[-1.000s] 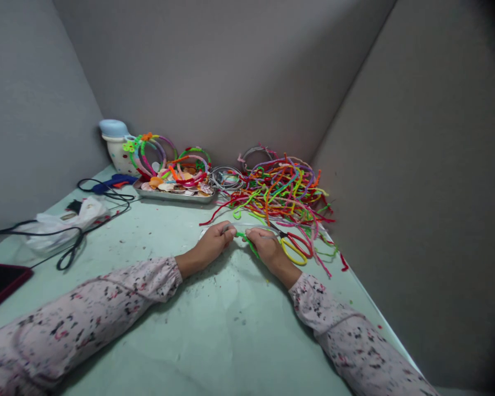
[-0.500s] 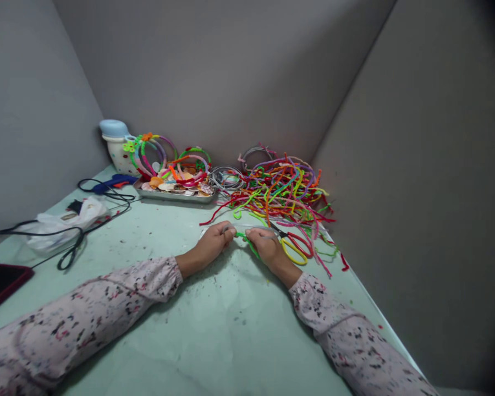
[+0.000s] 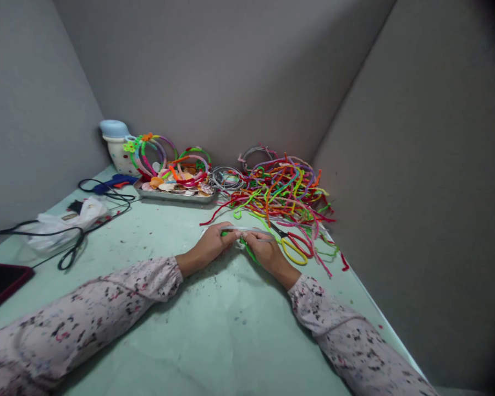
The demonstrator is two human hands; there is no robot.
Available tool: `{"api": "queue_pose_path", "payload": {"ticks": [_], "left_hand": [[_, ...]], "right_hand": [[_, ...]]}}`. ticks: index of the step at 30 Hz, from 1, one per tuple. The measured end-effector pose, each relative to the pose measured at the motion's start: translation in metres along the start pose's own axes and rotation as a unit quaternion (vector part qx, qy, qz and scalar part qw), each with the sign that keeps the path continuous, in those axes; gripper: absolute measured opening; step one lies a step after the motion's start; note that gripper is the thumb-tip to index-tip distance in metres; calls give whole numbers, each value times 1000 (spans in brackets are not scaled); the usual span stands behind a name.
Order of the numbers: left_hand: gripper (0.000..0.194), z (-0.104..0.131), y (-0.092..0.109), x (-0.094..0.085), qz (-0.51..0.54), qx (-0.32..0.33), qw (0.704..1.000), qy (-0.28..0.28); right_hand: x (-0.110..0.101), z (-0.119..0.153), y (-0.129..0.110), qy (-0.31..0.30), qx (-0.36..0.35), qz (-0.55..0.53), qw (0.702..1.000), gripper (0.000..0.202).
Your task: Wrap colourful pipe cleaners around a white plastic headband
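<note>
My left hand (image 3: 213, 243) and my right hand (image 3: 267, 252) meet over the middle of the table, their fingertips almost touching. A thin grey band (image 3: 247, 229), which looks like a plain headband, arches across both hands. A green pipe cleaner (image 3: 249, 252) is pinched between the fingers, one end trailing down beside my right hand and a bit of green showing at my left fingers. Both hands are closed on the band and pipe cleaner; the fingers hide how these are joined. Just right of my right hand lie scissors (image 3: 293, 248) with red and yellow handles.
Behind the hands are a heap of coloured pipe cleaners (image 3: 284, 190), grey hoops (image 3: 226, 179) and a metal tray (image 3: 175, 197) bearing decorated headbands (image 3: 150, 157). At left stand a blue-lidded cup (image 3: 121, 151), a plastic bag (image 3: 58, 231), a black cable (image 3: 80, 236) and a phone (image 3: 4, 286).
My fingertips have come closer together, and the grey band now shows more plainly above them. The green pipe cleaner between the hands is more covered by the fingers.
</note>
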State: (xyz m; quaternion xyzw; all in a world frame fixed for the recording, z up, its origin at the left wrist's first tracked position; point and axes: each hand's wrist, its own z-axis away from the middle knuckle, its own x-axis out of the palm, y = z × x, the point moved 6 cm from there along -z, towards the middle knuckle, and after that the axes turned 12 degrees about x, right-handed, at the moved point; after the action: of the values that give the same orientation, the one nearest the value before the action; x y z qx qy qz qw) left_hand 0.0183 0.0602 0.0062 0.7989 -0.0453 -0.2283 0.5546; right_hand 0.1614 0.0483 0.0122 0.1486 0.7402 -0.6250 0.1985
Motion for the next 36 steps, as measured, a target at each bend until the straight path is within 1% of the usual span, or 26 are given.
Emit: {"api": "queue_pose_path", "payload": {"ticks": [2,5,8,12,21,29,36], "left_hand": [[31,0,3,0,-27,11,1000,-10],[31,0,4,0,-35,18,999,-18],[28,-1,3,0,-28,9,999,-16],[23,0,-1,0,0,-18,1000,-10],[21,0,-7,0,29,-19,999,19],[18,1,-2,0,27,-1,1000,10],[19,1,-3,0,35,-9,999,15]], "right_hand": [[0,0,1,-3,3,-10,1000,29],[0,0,3,-10,25,-33,999,28],[0,0,4,-13,40,-45,998,29],[0,0,1,-21,35,-48,998,31],[-2,5,-2,-22,85,-62,994,40],[-2,8,-11,-52,86,-79,992,42],[-4,10,-15,-70,61,-69,993,43]]}}
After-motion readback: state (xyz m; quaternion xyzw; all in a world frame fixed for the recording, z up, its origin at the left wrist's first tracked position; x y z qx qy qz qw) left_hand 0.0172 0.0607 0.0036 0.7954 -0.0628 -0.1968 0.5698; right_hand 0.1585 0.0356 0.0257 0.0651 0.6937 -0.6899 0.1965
